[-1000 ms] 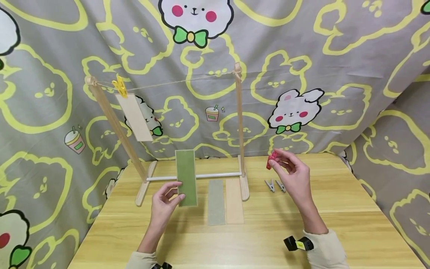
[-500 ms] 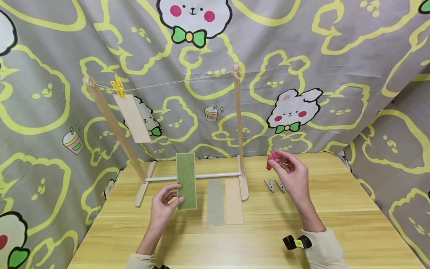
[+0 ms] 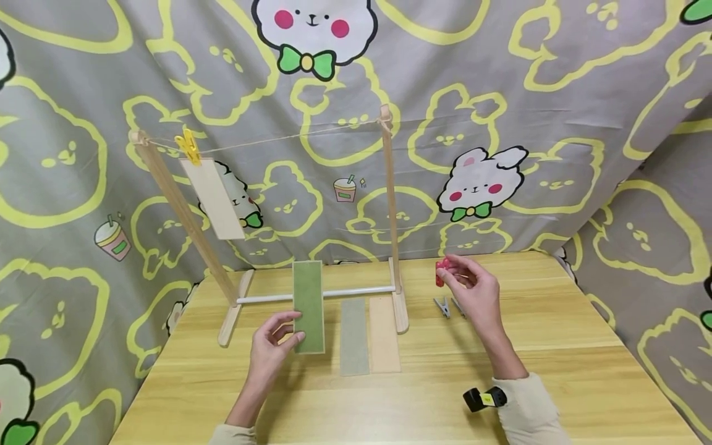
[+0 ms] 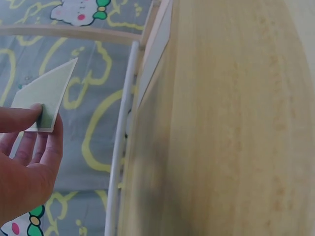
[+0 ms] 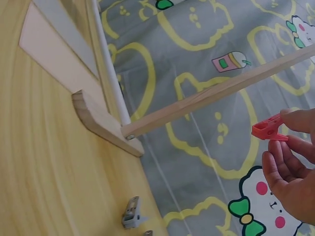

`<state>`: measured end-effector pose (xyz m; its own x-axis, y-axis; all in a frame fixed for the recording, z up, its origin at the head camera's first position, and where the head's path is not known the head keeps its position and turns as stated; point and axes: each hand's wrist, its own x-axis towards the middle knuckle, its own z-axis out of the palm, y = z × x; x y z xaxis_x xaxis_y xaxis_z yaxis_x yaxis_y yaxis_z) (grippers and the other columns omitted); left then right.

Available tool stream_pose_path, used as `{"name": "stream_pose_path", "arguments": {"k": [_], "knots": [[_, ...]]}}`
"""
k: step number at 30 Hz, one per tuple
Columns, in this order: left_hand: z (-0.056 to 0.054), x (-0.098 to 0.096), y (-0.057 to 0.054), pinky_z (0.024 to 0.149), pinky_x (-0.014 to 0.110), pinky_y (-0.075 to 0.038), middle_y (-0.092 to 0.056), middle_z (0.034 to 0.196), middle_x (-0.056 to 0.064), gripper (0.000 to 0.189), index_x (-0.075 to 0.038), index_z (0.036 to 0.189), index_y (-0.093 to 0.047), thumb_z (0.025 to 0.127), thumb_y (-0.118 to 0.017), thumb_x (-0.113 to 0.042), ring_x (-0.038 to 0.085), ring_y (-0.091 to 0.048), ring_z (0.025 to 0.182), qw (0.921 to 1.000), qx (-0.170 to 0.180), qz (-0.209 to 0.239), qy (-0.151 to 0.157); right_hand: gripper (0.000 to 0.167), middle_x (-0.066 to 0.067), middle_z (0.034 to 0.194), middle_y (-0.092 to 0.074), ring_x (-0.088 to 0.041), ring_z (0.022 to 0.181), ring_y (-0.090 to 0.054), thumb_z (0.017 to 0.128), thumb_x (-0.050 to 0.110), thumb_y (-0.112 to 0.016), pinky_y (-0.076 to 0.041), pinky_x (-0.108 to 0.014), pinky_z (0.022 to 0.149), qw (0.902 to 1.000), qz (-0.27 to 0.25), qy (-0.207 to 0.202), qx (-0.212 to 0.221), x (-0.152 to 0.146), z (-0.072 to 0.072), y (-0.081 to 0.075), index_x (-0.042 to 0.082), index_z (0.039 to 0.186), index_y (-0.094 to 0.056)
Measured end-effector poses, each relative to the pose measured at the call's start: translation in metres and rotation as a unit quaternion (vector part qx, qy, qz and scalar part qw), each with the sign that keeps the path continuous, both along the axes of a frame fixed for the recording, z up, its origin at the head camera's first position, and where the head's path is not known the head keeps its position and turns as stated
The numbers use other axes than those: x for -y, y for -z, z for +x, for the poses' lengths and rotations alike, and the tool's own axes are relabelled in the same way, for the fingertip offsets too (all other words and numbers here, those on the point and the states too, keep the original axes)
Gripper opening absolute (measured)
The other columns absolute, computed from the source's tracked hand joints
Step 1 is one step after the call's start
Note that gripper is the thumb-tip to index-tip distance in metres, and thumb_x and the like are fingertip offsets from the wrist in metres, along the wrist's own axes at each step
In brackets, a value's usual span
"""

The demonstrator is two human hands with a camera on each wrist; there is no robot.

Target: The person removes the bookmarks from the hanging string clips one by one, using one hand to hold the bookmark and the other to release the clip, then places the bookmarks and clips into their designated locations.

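Between thumb and fingers my left hand (image 3: 272,343) holds a green card (image 3: 308,306) by its left edge, upright above the table; the left wrist view shows the same card (image 4: 47,93) pinched at one end. My right hand (image 3: 475,290) pinches a red clothespin (image 3: 440,272) off to the right. In the right wrist view that clothespin (image 5: 268,128) sits between thumb and forefinger. A cream card (image 3: 214,201) hangs from the string (image 3: 289,135) by a yellow clothespin (image 3: 189,147). Below the right hand lie grey clothespins (image 3: 442,307), one partly hidden by it.
A wooden frame with a left post (image 3: 183,213), a right post (image 3: 390,198) and a white bottom bar (image 3: 356,290) stands at the back of the table (image 3: 389,408). Flat before it lie a grey card (image 3: 354,337) and a peach card (image 3: 385,335). Patterned cloth (image 3: 473,74) hangs behind.
In the head view the green card has sunk slightly. My right hand with the red clothespin has shifted a little left and down, now covering part of one grey clothespin. The whole view has drifted slightly.
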<state>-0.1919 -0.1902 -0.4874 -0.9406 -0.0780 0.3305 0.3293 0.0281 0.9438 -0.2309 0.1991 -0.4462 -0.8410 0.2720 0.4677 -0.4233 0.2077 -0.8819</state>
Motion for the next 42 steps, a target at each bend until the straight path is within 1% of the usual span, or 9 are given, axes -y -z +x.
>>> {"name": "stream_pose_path", "arguments": {"k": [3, 8, 15, 20, 24, 27, 29, 36, 42], "knots": [[0.0, 0.001, 0.004, 0.073, 0.022, -0.059, -0.072, 0.109, 0.01, 0.041, 0.017, 0.112, -0.063, 0.073, -0.072, 0.028, 0.015, -0.069, 0.085, 0.9999, -0.007, -0.011, 0.005, 0.031, -0.022, 0.104, -0.071, -0.005, 0.087, -0.066, 0.088, 0.0, -0.079, -0.056, -0.014, 0.08, 0.9998, 0.01, 0.009, 0.011, -0.001, -0.004, 0.008, -0.006, 0.118, -0.071], [-0.001, 0.002, 0.009, 0.074, 0.022, -0.059, -0.071, 0.11, 0.011, 0.042, 0.017, 0.112, -0.064, 0.072, -0.072, 0.028, 0.016, -0.069, 0.085, 0.9998, 0.011, -0.019, 0.006, 0.031, -0.022, 0.105, -0.072, -0.003, 0.086, -0.066, 0.089, 0.002, -0.079, -0.056, -0.014, 0.079, 0.999, 0.029, 0.01, 0.034, -0.001, -0.009, 0.017, -0.007, 0.118, -0.071], [-0.002, 0.004, 0.013, 0.074, 0.022, -0.06, -0.071, 0.111, 0.012, 0.042, 0.016, 0.112, -0.064, 0.072, -0.071, 0.028, 0.017, -0.069, 0.085, 0.9994, 0.026, -0.021, 0.001, 0.032, -0.022, 0.104, -0.073, -0.005, 0.085, -0.067, 0.09, 0.008, -0.08, -0.056, -0.013, 0.077, 0.9975, 0.029, 0.003, 0.064, 0.001, -0.01, 0.022, -0.006, 0.117, -0.072], [-0.002, 0.006, 0.016, 0.075, 0.023, -0.06, -0.071, 0.111, 0.008, 0.042, 0.015, 0.112, -0.065, 0.072, -0.071, 0.029, 0.018, -0.069, 0.085, 0.999, 0.037, -0.023, -0.001, 0.034, -0.022, 0.103, -0.073, -0.01, 0.085, -0.068, 0.089, 0.011, -0.081, -0.055, -0.011, 0.075, 0.9964, 0.037, 0.003, 0.076, 0.002, -0.011, 0.027, -0.005, 0.118, -0.072], [-0.001, 0.009, 0.016, 0.074, 0.022, -0.059, -0.071, 0.11, 0.004, 0.042, 0.015, 0.112, -0.065, 0.073, -0.071, 0.028, 0.016, -0.068, 0.084, 0.9986, 0.042, -0.031, -0.003, 0.033, -0.019, 0.101, -0.074, -0.005, 0.083, -0.066, 0.089, 0.012, -0.082, -0.054, -0.011, 0.073, 0.9939, 0.052, 0.01, 0.097, 0.004, -0.014, 0.032, -0.003, 0.117, -0.073], [0.0, 0.011, 0.014, 0.073, 0.021, -0.059, -0.071, 0.111, 0.007, 0.042, 0.016, 0.113, -0.065, 0.073, -0.071, 0.027, 0.016, -0.067, 0.083, 0.9985, 0.042, -0.036, -0.004, 0.031, -0.018, 0.098, -0.074, -0.004, 0.081, -0.065, 0.089, 0.01, -0.081, -0.054, -0.011, 0.072, 0.9923, 0.064, 0.019, 0.105, 0.005, -0.017, 0.034, -0.003, 0.116, -0.073], [0.0, 0.011, 0.013, 0.072, 0.021, -0.059, -0.07, 0.111, 0.009, 0.042, 0.016, 0.113, -0.065, 0.073, -0.071, 0.027, 0.016, -0.067, 0.083, 0.9982, 0.047, -0.038, -0.003, 0.03, -0.018, 0.097, -0.074, -0.006, 0.081, -0.066, 0.088, 0.008, -0.081, -0.054, -0.01, 0.071, 0.9918, 0.067, 0.022, 0.106, 0.006, -0.018, 0.035, -0.003, 0.115, -0.073], [0.003, 0.014, 0.014, 0.07, 0.021, -0.059, -0.068, 0.113, 0.017, 0.041, 0.015, 0.111, -0.066, 0.072, -0.072, 0.028, 0.015, -0.066, 0.079, 0.9962, 0.069, -0.053, 0.006, 0.031, -0.019, 0.097, -0.073, -0.025, 0.087, -0.07, 0.088, 0.008, -0.081, -0.053, -0.009, 0.072, 0.9877, 0.09, 0.016, 0.127, 0.01, -0.02, 0.044, -0.005, 0.115, -0.073], [0.002, 0.01, 0.015, 0.07, 0.02, -0.059, -0.065, 0.113, 0.024, 0.042, 0.016, 0.11, -0.065, 0.071, -0.071, 0.029, 0.015, -0.066, 0.078, 0.9946, 0.083, -0.06, 0.016, 0.03, -0.018, 0.096, -0.074, -0.029, 0.089, -0.071, 0.088, 0.009, -0.081, -0.051, -0.007, 0.071, 0.9828, 0.115, 0.031, 0.141, 0.005, -0.02, 0.048, -0.004, 0.113, -0.073]]}}
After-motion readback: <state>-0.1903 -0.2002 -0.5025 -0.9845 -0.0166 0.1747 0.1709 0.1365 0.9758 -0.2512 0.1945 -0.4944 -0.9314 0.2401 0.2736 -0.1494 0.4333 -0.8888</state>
